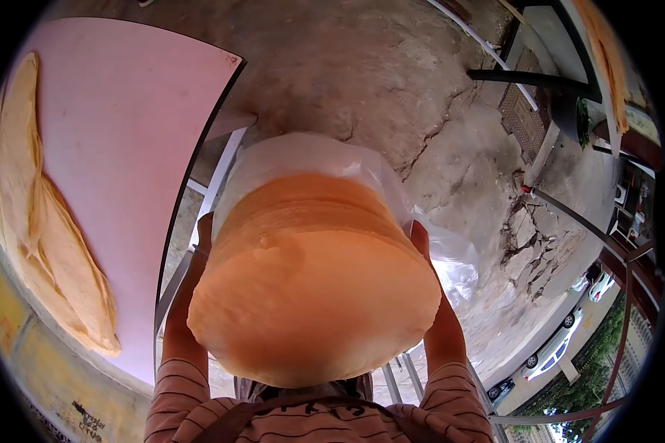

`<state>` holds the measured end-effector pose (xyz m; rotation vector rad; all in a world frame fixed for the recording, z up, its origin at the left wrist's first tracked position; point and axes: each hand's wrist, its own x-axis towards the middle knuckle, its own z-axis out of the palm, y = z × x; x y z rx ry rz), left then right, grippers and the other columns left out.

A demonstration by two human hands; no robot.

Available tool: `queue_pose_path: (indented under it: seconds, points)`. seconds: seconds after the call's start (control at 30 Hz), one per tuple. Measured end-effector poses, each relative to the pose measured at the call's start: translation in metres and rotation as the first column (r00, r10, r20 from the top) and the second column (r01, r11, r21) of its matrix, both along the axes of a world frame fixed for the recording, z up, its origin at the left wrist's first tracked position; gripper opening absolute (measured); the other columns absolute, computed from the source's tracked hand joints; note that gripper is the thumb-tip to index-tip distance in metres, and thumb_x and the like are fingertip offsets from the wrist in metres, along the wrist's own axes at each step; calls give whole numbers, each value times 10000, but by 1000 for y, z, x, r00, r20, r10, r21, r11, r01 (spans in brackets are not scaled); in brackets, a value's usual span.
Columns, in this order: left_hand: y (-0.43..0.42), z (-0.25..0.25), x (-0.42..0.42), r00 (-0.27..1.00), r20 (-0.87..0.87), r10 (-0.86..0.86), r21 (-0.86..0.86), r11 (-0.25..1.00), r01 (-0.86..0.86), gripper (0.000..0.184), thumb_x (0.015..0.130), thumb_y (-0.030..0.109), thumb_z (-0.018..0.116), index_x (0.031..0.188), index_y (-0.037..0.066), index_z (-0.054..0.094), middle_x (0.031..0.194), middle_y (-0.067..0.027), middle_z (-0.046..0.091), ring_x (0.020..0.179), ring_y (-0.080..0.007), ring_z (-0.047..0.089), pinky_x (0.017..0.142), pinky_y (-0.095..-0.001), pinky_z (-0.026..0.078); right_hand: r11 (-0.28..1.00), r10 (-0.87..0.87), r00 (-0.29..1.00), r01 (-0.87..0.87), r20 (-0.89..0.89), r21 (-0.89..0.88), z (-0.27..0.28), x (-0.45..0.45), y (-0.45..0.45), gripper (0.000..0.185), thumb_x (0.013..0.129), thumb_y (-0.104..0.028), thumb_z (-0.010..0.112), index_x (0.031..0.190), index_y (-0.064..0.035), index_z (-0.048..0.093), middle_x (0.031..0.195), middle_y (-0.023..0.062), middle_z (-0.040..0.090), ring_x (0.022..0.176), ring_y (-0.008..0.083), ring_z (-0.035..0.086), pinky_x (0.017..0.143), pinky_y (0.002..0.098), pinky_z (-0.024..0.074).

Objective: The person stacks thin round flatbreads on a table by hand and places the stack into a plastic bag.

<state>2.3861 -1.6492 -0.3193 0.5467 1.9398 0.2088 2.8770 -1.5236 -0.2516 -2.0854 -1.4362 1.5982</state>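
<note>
A thick stack of large, thin round flatbreads (314,303) fills the middle of the view, tilted in front of my chest. Clear plastic wrapping (310,151) shows at its far end and spreads out past its right side. My left hand (205,230) presses against the left side of the stack, and only part of the fingers shows. On the opposite side my right hand (420,238) holds the stack by its edge and the plastic, its palm hidden behind the bread. The stack is held up between both hands.
To the left stands a pink-topped table (125,111) with folded flatbread sheets (48,236) on it. Cracked concrete floor (347,66) lies ahead. Metal rails (569,207) run along the right, with parked cars (554,351) beyond. Another surface with sheets (604,59) is at upper right.
</note>
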Motion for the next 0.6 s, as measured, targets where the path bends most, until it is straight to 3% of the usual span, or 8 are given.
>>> queue_pose_path:
  seconds: [0.13, 0.27, 0.33, 0.4, 0.43, 0.5, 0.57, 0.6]
  points:
    - [-4, 11, -1, 974, -189, 121, 174, 981, -88, 133, 858, 107, 506, 935, 35, 586, 810, -34, 600, 720, -126, 548, 642, -272, 433, 829, -537, 825, 555, -178, 70, 66, -14, -4, 103, 828, -122, 627, 759, -54, 595, 642, -52, 526, 538, 29, 401, 487, 188, 305]
    - [-12, 82, 24, 776, 77, 626, 458, 669, -585, 229, 860, 103, 511, 651, 74, 421, 550, 36, 330, 494, -71, 306, 445, -225, 266, 831, -553, 778, 539, -298, -137, 113, -11, -3, 144, 866, -161, 580, 748, -81, 561, 616, -62, 495, 493, 16, 351, 448, 183, 258]
    - [-16, 139, 36, 756, 149, 638, 434, 644, -630, 223, 893, 145, 491, 693, 62, 437, 575, 20, 375, 513, -64, 328, 470, -216, 279, 825, -565, 730, 502, -383, -260, 116, -5, 5, 153, 882, -176, 556, 758, -85, 549, 610, -61, 485, 492, 18, 355, 448, 185, 263]
    - [-45, 162, 30, 647, 458, 610, 332, 558, -760, 191, 912, 174, 471, 784, 34, 487, 646, -5, 446, 563, -73, 385, 511, -225, 326, 803, -594, 655, 457, -467, -382, 112, -10, 29, 158, 896, -184, 527, 775, -82, 538, 612, -55, 479, 502, 25, 372, 453, 191, 282]
    - [-54, 168, 26, 562, 594, 575, 265, 520, -812, 199, 922, 188, 460, 829, 20, 512, 682, -18, 482, 588, -78, 413, 532, -230, 350, 835, -538, 787, 451, -301, -315, 108, -17, 43, 108, 907, -162, 498, 874, -70, 543, 726, -15, 520, 585, 46, 438, 519, 192, 348]
    - [-39, 159, 30, 770, 288, 569, 318, 702, -638, 211, 921, 194, 464, 954, -1, 535, 762, -40, 546, 647, -109, 487, 598, -248, 404, 959, -259, 952, 234, -162, -157, 52, -16, 51, 162, 893, -92, 478, 1043, -65, 534, 934, 54, 558, 744, 78, 510, 627, 214, 410]
    - [-58, 117, 21, 949, 38, 312, 358, 883, -305, 328, 873, 185, 539, 1123, -26, 532, 900, -79, 621, 788, -173, 575, 726, -278, 456, 996, -12, 991, 0, -133, -90, 16, -26, 59, 451, 825, -3, 488, 1267, -77, 442, 1235, 111, 504, 1056, 188, 507, 881, 302, 402]
    - [-29, 141, 27, 946, 173, 273, 302, 900, -315, 339, 852, 177, 562, 1122, -26, 535, 917, -85, 624, 797, -174, 577, 732, -281, 457, 984, 46, 972, -84, -229, -160, 19, -41, 68, 465, 842, -67, 503, 1296, -75, 404, 1266, 101, 472, 1079, 188, 489, 901, 306, 385]
